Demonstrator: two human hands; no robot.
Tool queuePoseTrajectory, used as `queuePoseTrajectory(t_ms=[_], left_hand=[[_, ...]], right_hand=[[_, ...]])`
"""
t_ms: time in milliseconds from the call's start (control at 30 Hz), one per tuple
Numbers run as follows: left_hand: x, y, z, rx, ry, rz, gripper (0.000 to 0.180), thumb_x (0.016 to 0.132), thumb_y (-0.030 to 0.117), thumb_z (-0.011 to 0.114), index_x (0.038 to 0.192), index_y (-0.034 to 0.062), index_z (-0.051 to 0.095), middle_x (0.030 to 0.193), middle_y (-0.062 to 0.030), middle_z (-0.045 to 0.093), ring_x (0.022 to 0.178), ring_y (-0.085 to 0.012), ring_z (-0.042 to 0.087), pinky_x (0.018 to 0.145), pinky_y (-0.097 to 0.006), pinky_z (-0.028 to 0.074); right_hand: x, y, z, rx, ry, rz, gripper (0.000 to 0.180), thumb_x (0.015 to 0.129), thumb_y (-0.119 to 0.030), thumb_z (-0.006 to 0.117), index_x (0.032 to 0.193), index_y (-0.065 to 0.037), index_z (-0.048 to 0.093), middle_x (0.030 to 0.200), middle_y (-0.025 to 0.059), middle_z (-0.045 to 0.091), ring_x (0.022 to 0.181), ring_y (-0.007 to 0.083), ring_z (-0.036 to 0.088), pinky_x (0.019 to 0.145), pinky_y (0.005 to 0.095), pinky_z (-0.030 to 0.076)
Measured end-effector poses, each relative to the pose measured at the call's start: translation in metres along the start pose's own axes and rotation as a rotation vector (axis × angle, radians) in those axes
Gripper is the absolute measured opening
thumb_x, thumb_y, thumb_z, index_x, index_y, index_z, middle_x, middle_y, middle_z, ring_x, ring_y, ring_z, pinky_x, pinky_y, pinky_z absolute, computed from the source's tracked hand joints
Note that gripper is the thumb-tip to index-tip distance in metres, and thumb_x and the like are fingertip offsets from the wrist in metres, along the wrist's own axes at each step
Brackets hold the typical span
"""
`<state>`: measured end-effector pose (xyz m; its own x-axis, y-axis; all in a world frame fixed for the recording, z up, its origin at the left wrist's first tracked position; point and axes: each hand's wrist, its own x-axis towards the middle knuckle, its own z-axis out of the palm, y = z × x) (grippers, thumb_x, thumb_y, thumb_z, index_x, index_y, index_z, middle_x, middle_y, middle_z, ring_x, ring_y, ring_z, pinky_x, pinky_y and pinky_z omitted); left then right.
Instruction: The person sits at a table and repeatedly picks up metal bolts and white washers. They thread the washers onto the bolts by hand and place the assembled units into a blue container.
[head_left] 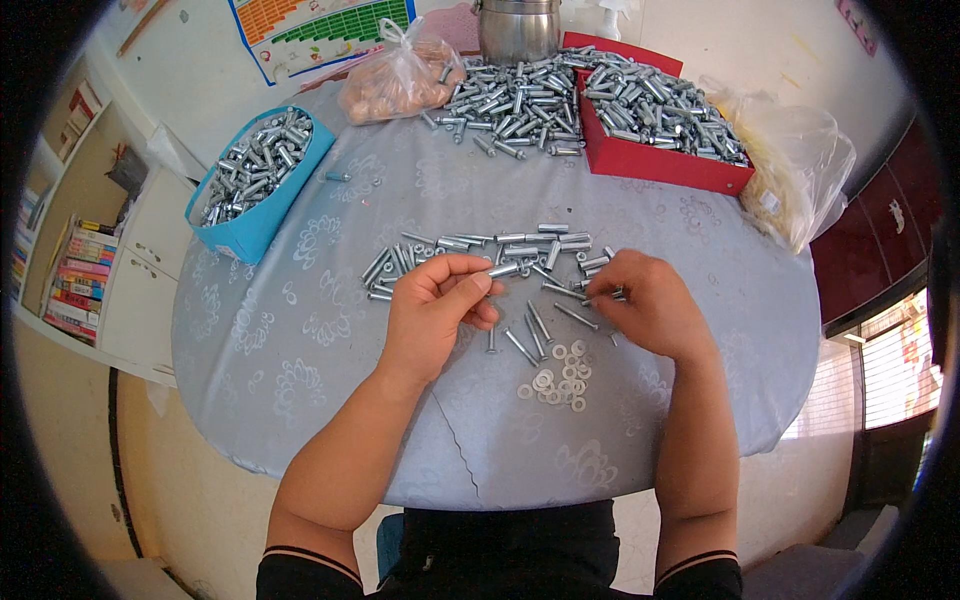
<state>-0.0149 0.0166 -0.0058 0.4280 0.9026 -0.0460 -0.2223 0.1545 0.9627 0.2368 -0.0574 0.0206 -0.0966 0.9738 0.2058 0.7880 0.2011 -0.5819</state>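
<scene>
Nearest, on the grey patterned tablecloth (pixel 330 400): flat washers (pixel 566 384), loosely clustered. Just beyond: long bolts (pixel 521 347), scattered. Farther, to left: left hand (pixel 437 305), thumb and fingers closed on a metal cylinder (pixel 506 269). To right: right hand (pixel 652 305), fingers bent down at small metal parts, grip impossible to tell. Beyond the hands: spread of metal sleeves (pixel 514 239). Farther left: blue box (pixel 281 206), full of fasteners. At far side: red box (pixel 660 174), equally full, beside heaped fasteners (pixel 515 108); metal pot (pixel 520 35) behind
</scene>
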Motion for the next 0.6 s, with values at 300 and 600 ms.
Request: queuePoseTrajectory(t_ms=[300,600], left_hand=[[0.0,-0.001,-0.001,-0.018,0.04,0.012,0.019,0.091,0.009,0.061,0.107,-0.0002,0.064,0.09,-0.0109,0.069,0.066,-0.0135,0.064,0.058,-0.027,0.055],[0.005,0.003,-0.009,-0.015,0.139,0.08,0.02,0.092,0.011,0.061,0.108,0.0003,0.064,0.09,-0.0105,0.068,0.066,-0.0129,0.063,0.059,-0.027,0.054]], right_hand=[[0.001,0.0,0.001,-0.1,0.113,0.149,0.012,0.075,-0.008,0.067,0.086,-0.003,0.069,0.085,0.0146,0.064,0.081,0.0324,0.063,0.072,0.0402,0.05],[0.019,-0.016,0.044,-0.139,0.314,-0.192,0.012,0.074,-0.01,0.071,0.085,-0.009,0.071,0.09,0.0068,0.061,0.087,0.028,0.059,0.078,0.0389,0.048]])
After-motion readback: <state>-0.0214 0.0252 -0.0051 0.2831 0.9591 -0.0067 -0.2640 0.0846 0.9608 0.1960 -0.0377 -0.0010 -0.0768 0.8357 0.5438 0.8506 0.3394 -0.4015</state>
